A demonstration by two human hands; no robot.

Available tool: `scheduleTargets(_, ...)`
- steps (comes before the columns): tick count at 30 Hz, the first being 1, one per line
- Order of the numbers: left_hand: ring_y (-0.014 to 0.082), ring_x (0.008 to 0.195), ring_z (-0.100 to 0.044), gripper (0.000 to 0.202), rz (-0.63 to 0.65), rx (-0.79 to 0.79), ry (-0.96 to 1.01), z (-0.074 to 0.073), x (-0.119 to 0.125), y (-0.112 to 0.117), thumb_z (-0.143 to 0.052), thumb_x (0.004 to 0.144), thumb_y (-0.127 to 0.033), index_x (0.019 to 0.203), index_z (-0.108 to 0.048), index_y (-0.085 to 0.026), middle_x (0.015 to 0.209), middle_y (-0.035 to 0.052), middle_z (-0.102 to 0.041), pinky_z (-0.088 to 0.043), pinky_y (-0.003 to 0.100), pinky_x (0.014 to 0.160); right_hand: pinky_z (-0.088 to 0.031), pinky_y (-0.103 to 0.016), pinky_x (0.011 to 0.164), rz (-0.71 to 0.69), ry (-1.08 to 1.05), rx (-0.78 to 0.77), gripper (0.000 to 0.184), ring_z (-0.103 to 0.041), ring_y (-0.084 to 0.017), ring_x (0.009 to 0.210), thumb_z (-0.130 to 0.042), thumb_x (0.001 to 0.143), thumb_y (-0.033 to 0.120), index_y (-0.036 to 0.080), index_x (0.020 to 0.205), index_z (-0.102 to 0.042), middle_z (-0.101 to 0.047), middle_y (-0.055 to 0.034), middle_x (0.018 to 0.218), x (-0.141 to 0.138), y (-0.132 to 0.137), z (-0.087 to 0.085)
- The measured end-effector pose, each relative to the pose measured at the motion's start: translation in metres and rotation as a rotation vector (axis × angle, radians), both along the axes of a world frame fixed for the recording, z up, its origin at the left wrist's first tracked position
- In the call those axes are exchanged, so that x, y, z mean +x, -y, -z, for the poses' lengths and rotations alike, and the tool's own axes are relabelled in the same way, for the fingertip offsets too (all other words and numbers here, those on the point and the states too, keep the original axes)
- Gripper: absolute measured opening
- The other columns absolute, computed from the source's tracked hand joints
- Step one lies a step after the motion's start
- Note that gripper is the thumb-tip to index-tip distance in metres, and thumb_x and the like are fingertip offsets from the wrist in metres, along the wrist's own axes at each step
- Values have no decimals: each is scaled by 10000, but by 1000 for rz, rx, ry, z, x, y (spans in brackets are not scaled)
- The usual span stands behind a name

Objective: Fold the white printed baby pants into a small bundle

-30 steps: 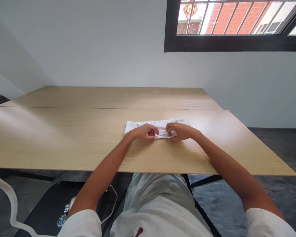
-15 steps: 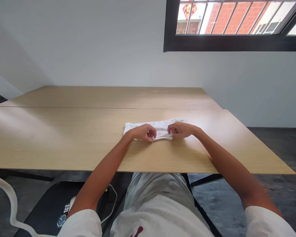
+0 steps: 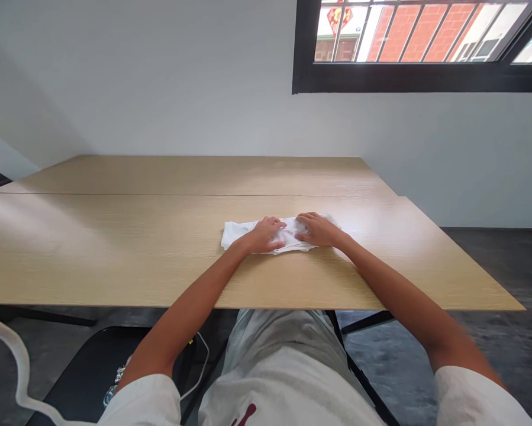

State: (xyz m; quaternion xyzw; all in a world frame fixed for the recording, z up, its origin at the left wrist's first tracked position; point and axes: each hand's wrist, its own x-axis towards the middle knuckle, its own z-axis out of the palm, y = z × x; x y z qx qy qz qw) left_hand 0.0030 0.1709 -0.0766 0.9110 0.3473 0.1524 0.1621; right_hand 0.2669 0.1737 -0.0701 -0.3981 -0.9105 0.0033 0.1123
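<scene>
a: what's biggest in view, and how many of each thing?

b: 1 pale grey wall [image 3: 159, 77], with 1 black-framed window [image 3: 421, 77] at the upper right showing red brick outside. then 2 light wood tabletops [image 3: 115, 248] pushed together, a thin seam running between them. below the near edge there's 1 dark chair seat [image 3: 83, 373] on the left, with 1 white cable [image 3: 17, 355] looping past it.

a: and on the tables?

b: just 1 white cloth [image 3: 237, 232], a small folded piece with a faint print, lying on the nearer tabletop, about mid-width and a bit toward the far side.

a: hands?

b: 2, both the person's own. the left hand [image 3: 263, 235] lies palm down on the middle of the cloth, fingers spread flat and loose, gripping nothing. the right hand [image 3: 316, 229] lies the same way on the cloth's right end, fingers stretched out flat, pressing and not pinching. the 2 hands are just beside each other, fingertips near.

a: the floor?

b: dark grey floor [image 3: 492, 331], seen right of the table.
</scene>
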Motion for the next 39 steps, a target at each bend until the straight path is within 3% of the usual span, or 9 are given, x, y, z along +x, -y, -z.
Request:
scheduleTargets(3,311,1369,-326,708,-94,-70,-156,-12,-7,3,-691,889,-510,1458,-421,-186,1479,129,-383,-283,512,1208,-365,-367,1145,13,78,-23,539,-358,-264,1286,-847,1060,340,46,1395,-544,-377,-139,1363,5,-4,1)
scheduleTargets(6,324,1386,-318,758,-159,-92,-216,-20,-13,2,-722,837,-608,1417,-456,-199,1495,126,-373,-292,503,1194,-388,-391,1117,129,105,-14,379,-395,-259,1242,-703,1161,313,74,1411,-547,-400,-124,1328,4,-4,-3)
scheduleTargets(9,270,1164,-500,410,-197,-65,-109,-23,-17,-2,-546,945,-562,1074,-598,-177,1218,106,-566,-397,391,1040,-396,-426,1093,294,114,-9,207,-413,-260,1200,-585,1202,223,110,1375,-587,-434,-106,1250,2,-4,-8)
scheduleTargets(11,222,949,-537,326,-255,-61,-51,-23,-20,-6,-405,1000,-424,853,-551,-172,976,71,-595,-407,334,864,-401,-427,1085,383,124,-28,178,-410,-265,1192,-590,1193,221,101,1322,-607,-436,-110,1219,3,-5,-9)
scheduleTargets(13,193,809,-509,249,-313,-80,-44,-23,-26,-10,-393,976,-297,796,-512,-174,859,43,-579,-359,313,734,-409,-416,1077,466,131,-50,179,-415,-267,1179,-596,1182,230,83,1284,-605,-432,-117,1205,4,-7,-8)
scheduleTargets(18,164,717,-478,144,-327,-172,-94,-30,-46,-15,-490,867,-211,734,-525,-168,786,17,-563,-318,286,658,-440,-400,1052,595,142,-88,187,-413,-269,1181,-585,1177,233,76,1279,-582,-417,-122,1221,8,-11,-7)
scheduleTargets(24,171,752,-529,148,-352,-266,-169,-38,-68,-20,-602,802,-319,886,-626,-199,873,16,-604,-351,261,637,-492,-345,1005,574,158,-135,166,-490,-225,1084,-587,1188,227,66,1227,-606,-464,-115,1148,17,-11,-16)
scheduleTargets(32,173,701,-509,170,-352,-277,-207,-32,-87,-30,-514,811,-317,738,-572,-175,801,34,-595,-319,283,607,-503,-329,978,648,155,-160,253,-521,-206,1019,-554,1218,282,47,1148,-615,-488,-108,1079,28,-15,-20)
scheduleTargets(39,186,733,-518,174,-432,-166,-168,-17,-91,-38,-389,937,-299,838,-480,-188,864,38,-591,-333,297,648,-501,-330,984,683,150,-142,251,-525,-206,1016,-569,1212,280,41,1145,-611,-491,-107,1065,32,-18,-16)
